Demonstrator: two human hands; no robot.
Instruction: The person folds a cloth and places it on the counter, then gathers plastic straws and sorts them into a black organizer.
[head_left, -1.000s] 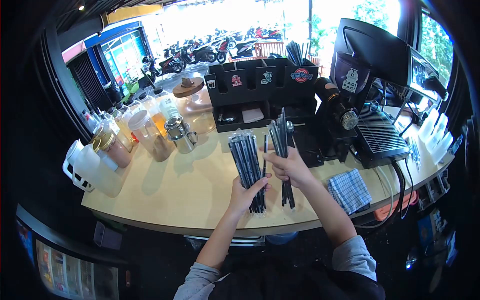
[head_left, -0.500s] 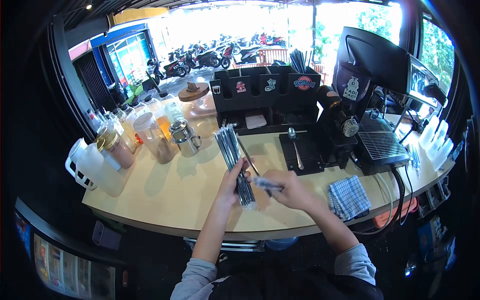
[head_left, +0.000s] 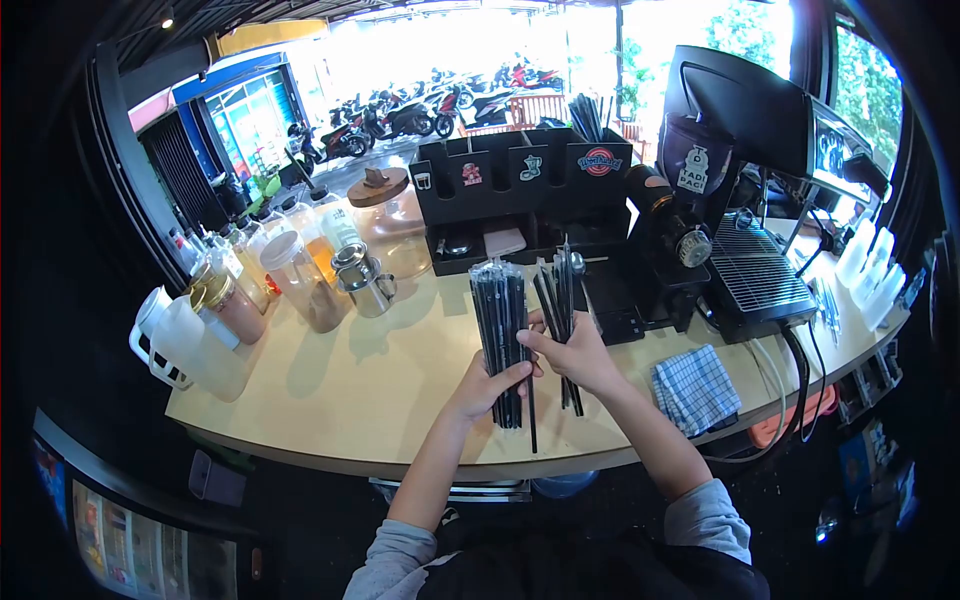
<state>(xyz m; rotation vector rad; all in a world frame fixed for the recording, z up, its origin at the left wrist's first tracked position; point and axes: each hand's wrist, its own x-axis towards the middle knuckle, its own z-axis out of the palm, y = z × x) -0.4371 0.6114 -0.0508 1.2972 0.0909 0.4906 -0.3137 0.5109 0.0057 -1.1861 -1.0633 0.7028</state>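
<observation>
Upright over the pale surface (head_left: 330, 390), the wrapped bundle of black straws (head_left: 499, 320) is being clamped at its lower end by the left hand (head_left: 487, 385), closed fully around it. Just beside it, a smaller loose bunch of straws (head_left: 560, 305) is being pinched in the closed grip of the right hand (head_left: 575, 352); single straws are likely being left free to slide out and scatter if that pinch is slackened.

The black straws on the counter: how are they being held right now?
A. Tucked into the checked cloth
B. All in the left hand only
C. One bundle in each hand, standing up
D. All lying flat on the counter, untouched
C: the left hand grips a wrapped bundle of black straws upright, while the right hand holds a smaller bunch beside it.
</observation>
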